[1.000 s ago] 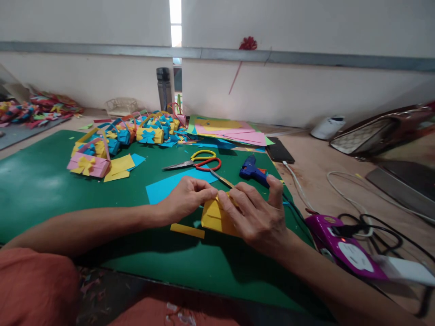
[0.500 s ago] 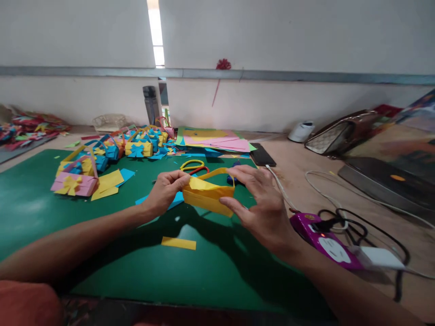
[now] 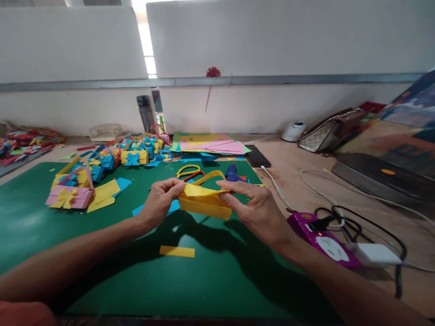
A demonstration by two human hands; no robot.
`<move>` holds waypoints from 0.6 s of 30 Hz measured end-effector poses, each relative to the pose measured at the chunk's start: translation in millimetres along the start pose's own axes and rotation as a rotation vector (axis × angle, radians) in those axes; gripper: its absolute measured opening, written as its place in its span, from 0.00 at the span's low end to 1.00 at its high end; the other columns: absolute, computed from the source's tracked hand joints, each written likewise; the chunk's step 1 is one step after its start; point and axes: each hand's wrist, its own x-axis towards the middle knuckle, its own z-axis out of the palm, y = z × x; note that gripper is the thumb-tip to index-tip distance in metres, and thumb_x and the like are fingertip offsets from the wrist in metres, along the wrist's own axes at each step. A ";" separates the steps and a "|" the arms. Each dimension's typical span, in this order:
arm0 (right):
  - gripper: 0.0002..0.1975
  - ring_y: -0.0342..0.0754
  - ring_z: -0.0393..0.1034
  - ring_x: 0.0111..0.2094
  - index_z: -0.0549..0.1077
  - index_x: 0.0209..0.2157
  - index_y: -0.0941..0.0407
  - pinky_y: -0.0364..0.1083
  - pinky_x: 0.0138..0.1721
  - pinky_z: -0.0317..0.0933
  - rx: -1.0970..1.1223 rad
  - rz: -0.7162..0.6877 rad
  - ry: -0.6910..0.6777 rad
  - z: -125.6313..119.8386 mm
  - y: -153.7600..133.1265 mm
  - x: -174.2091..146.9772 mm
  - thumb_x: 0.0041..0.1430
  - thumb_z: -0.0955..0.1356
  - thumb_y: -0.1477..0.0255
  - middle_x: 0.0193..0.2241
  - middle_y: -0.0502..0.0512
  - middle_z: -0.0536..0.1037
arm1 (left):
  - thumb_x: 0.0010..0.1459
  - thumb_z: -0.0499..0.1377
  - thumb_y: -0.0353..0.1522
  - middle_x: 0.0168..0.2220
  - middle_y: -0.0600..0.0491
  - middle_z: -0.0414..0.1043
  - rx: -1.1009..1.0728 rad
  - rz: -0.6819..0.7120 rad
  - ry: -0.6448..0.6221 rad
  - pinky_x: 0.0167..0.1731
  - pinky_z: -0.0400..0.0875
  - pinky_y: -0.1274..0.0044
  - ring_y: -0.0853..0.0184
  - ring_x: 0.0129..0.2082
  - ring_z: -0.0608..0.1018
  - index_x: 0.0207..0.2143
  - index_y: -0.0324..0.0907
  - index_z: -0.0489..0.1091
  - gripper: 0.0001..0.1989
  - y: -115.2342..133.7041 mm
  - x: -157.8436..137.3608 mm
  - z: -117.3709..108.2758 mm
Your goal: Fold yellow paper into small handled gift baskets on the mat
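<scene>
A small yellow paper bag (image 3: 205, 208) with a looped handle is held above the green mat, its flap partly raised over the opening. My left hand (image 3: 160, 202) pinches the left end of it between thumb and fingers. At the right end, my right hand (image 3: 260, 206) is closed on the flap's corner with thumb and index finger. Below on the mat lies a yellow paper strip (image 3: 177, 251). Scissors (image 3: 188, 172) with yellow and red handles lie just behind the bag, and a blue glue gun (image 3: 233, 173) is beyond my right fingers.
Finished paper bags (image 3: 73, 192) stand at the left beside loose yellow paper pieces (image 3: 104, 192). Coloured sheets (image 3: 212, 144) and a phone (image 3: 257, 156) lie at the back. A purple power strip (image 3: 322, 240) with cables sits close to my right forearm.
My right fingers have come down from the handle and closed on the flap's right corner, which now sits lower. The view has tilted up slightly, uncovering the glue gun.
</scene>
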 end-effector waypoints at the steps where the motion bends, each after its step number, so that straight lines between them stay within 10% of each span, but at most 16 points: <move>1: 0.11 0.50 0.73 0.38 0.77 0.40 0.54 0.50 0.38 0.69 -0.069 -0.028 0.034 -0.9 0.2 0.3 0.54 0.67 0.74 0.37 0.56 0.78 | 0.50 0.60 0.42 0.20 0.59 0.60 0.000 -0.002 -0.003 0.23 0.58 0.82 0.76 0.21 0.60 0.22 0.38 0.67 0.15 -0.2 -0.3 0.2; 6: 0.15 0.60 0.61 0.54 0.73 0.45 0.54 0.63 0.50 0.56 -0.287 -0.250 0.128 -2.4 -0.1 0.3 0.54 0.67 0.74 0.49 0.61 0.72 | 0.51 0.59 0.41 0.21 0.58 0.63 0.018 0.014 -0.022 0.24 0.59 0.82 0.75 0.22 0.63 0.22 0.38 0.66 0.15 -0.3 -2.2 1.1; 18: 0.17 0.56 0.68 0.50 0.74 0.36 0.50 0.67 0.54 0.38 -0.159 -0.263 -0.048 -2.4 -1.4 -4.2 0.51 0.62 0.82 0.34 0.47 0.81 | 0.51 0.58 0.41 0.24 0.54 0.68 0.125 0.029 -0.057 0.27 0.62 0.81 0.72 0.25 0.67 0.23 0.37 0.70 0.15 7.0 -9.5 4.5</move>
